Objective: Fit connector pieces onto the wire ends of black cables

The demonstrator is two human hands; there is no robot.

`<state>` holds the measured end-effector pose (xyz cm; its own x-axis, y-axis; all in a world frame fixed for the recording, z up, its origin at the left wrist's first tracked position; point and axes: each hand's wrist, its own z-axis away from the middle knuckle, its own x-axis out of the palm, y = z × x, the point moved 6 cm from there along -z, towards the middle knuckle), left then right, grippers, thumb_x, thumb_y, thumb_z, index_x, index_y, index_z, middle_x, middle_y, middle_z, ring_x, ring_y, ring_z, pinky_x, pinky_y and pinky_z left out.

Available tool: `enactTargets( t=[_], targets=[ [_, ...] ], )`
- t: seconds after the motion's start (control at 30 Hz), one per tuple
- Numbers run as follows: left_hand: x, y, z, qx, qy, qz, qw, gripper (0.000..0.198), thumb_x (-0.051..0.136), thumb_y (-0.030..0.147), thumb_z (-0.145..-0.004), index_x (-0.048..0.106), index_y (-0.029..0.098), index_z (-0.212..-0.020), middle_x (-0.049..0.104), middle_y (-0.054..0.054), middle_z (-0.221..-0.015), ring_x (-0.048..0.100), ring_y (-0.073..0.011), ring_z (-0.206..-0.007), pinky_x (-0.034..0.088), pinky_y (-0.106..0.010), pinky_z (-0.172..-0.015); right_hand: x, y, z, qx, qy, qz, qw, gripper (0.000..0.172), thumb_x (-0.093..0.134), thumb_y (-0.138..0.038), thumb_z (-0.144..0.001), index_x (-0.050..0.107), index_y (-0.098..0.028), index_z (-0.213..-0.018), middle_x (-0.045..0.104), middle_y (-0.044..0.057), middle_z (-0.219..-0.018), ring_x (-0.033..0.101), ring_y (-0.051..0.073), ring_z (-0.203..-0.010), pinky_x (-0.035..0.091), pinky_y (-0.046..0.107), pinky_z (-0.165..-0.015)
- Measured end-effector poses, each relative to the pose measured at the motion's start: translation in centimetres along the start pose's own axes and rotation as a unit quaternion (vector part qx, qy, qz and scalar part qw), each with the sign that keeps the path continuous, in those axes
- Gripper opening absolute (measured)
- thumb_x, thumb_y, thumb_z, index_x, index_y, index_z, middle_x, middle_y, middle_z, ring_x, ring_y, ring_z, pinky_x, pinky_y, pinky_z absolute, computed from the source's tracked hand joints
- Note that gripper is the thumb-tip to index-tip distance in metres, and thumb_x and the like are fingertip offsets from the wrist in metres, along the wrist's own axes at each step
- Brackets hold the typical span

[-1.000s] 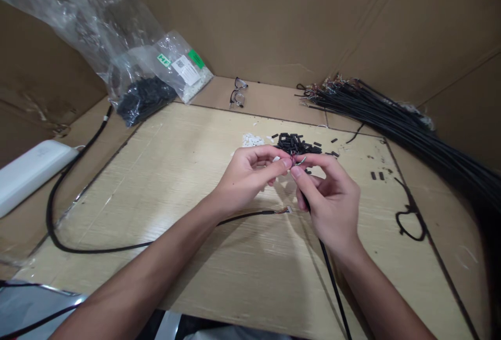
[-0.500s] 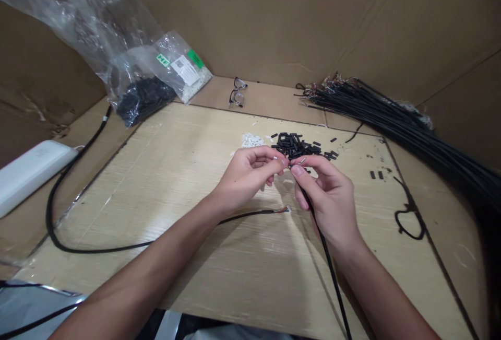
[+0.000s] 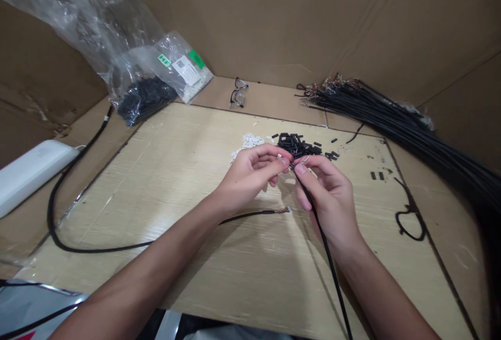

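The right hand (image 3: 329, 188) pinches the black cable (image 3: 327, 248) just below its bared wires; the cable runs toward five o'clock, out of view. The left hand (image 3: 248, 178) pinches a small white piece (image 3: 279, 156), fingertips nearly meeting the right's. Black sleeves (image 3: 293, 142) sit just beyond at twelve, white bits (image 3: 252, 140) at eleven. Open room — bare counter (image 3: 227, 282) — spreads at seven, edged by a second cable (image 3: 250, 215); a cable bundle (image 3: 391, 115) lies past the far-right edge at two.

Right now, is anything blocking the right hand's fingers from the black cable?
Nothing visible is: the right hand pinches the black cable near its end, with the left hand beside it, not between.
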<state>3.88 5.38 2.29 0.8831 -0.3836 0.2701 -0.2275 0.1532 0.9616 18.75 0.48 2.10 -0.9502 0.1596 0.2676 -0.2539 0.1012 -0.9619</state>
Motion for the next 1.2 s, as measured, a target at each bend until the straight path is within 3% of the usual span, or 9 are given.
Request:
enactTargets(
  t=[0.33,0.63,1.0,1.1,1.2],
  targets=[
    [0.0,0.3,0.1,0.021,-0.005,-0.018,1.000,0.009,0.079,0.023,-0.092,0.080,0.015,-0.096,0.069,-0.002,-0.084,0.059,-0.0106,-0.068,0.051,-0.023,-0.063,0.0,0.2,0.1,0.019,-0.007,-0.030,0.999,0.014,0.090,-0.032,-0.092,0.081,-0.022,-0.096,0.071,-0.003,-0.088,0.053,0.002,-0.041,0.034,0.019,-0.038],
    [0.4,1.0,0.4,0.031,0.001,-0.004,1.000,0.019,0.079,0.019,-0.094,0.082,0.018,-0.112,0.070,-0.002,-0.091,0.060,-0.0101,-0.067,0.052,-0.023,-0.064,0.3,0.4,0.1,0.067,-0.013,-0.067,0.995,0.015,0.091,-0.032,-0.091,0.081,-0.021,-0.095,0.070,-0.004,-0.080,0.049,0.003,-0.040,0.032,0.021,-0.039],
    [0.3,1.3,0.4,0.060,0.001,-0.030,0.998,0.014,0.080,0.025,-0.094,0.080,0.016,-0.105,0.070,-0.004,-0.090,0.063,-0.0126,-0.074,0.053,-0.023,-0.064,0.5,0.6,0.2,0.107,-0.024,-0.088,0.990,0.020,0.093,-0.034,-0.089,0.080,-0.020,-0.095,0.063,-0.006,-0.068,0.043,0.003,-0.039,0.024,0.021,-0.041],
    [-0.1,1.4,0.5,0.062,0.034,-0.041,0.997,0.023,0.083,0.029,-0.092,0.079,0.017,-0.111,0.071,-0.005,-0.097,0.064,-0.0136,-0.078,0.055,-0.024,-0.067,0.3,0.5,0.2,0.100,-0.012,-0.082,0.992,0.020,0.093,-0.034,-0.088,0.080,-0.020,-0.094,0.061,-0.007,-0.067,0.042,0.003,-0.039,0.026,0.022,-0.042],
    [-0.7,2.0,0.7,0.097,0.099,-0.065,0.988,0.016,0.083,0.030,-0.091,0.076,0.018,-0.098,0.071,-0.003,-0.093,0.059,-0.0121,-0.073,0.053,-0.024,-0.066,0.0,0.6,0.1,0.090,0.011,-0.069,0.993,0.021,0.093,-0.035,-0.087,0.080,-0.021,-0.094,0.062,-0.006,-0.071,0.040,0.003,-0.041,0.027,0.022,-0.041]
  ],
)
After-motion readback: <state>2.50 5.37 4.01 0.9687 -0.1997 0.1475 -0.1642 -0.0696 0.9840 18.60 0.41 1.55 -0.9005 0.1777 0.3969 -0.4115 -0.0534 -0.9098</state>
